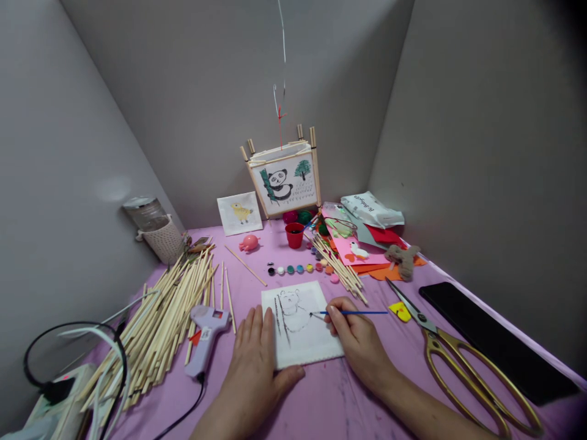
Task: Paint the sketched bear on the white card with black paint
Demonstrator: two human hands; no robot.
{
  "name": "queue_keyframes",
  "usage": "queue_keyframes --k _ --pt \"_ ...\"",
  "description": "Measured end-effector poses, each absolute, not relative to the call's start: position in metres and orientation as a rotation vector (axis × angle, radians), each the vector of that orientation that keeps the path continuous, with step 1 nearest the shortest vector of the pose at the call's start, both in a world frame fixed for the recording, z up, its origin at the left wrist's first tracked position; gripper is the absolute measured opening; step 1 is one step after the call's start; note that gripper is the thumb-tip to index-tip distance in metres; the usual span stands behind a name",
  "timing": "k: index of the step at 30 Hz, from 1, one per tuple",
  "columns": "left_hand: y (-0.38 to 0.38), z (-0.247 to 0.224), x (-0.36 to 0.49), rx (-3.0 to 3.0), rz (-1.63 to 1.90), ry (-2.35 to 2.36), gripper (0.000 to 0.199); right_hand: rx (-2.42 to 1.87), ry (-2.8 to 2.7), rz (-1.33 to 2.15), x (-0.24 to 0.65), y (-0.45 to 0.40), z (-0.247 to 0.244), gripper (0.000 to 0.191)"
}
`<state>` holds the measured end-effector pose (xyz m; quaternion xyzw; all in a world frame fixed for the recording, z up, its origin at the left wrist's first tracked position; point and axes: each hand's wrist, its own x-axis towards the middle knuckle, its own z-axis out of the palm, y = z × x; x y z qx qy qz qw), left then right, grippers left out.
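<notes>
A white canvas sheet (302,351) lies on the purple cloth before me, with a bear-like outline and two dark vertical strokes on it. My left hand (257,360) rests flat along its left edge, fingers stretched out and thumb near the lower edge. In my right hand (355,330) is a thin blue paintbrush (362,313), pinched close to its bristles. The dark brush tip touches or hovers just over the drawn body line. Behind the sheet runs a strip of small paint pots (300,269), beside a red cup (295,235) of dark liquid.
Wooden sticks (169,324) and a lilac glue gun (206,336) lie at left, near a power strip (59,397) with cables. Large gold-handled scissors (458,354) and a black slab (495,342) occupy the right. At the back stands a stick-framed panda lantern (287,180).
</notes>
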<state>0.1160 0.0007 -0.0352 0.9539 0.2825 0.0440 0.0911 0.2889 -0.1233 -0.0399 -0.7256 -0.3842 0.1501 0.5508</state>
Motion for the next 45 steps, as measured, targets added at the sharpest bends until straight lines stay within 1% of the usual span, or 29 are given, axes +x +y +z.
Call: queue_keyframes --k 9,26,33,36,41,45 --pt "-0.001 -0.029 0.118 2.8 0.091 0.868 0.09 -1.697 -0.905 0.364 0.288 -0.124 -0.039 0.026" --pt "0.0 -0.034 0.116 2.814 0.14 0.841 0.088 -1.726 -0.935 0.329 0.288 -0.124 -0.039 0.028" --pt "-0.001 -0.027 0.118 2.801 0.03 0.862 0.09 -1.74 -0.909 0.301 0.289 -0.123 -0.039 0.027" --pt "0.0 -0.029 0.118 2.807 0.06 0.85 0.09 -1.742 -0.905 0.291 0.288 -0.123 -0.04 0.027" --pt "0.002 -0.04 0.115 2.833 0.208 0.826 0.087 -1.749 -0.896 0.293 0.288 -0.125 -0.039 0.027" --pt "0.002 -0.041 0.114 2.836 0.217 0.824 0.089 -1.725 -0.909 0.323 0.287 -0.126 -0.039 0.028"
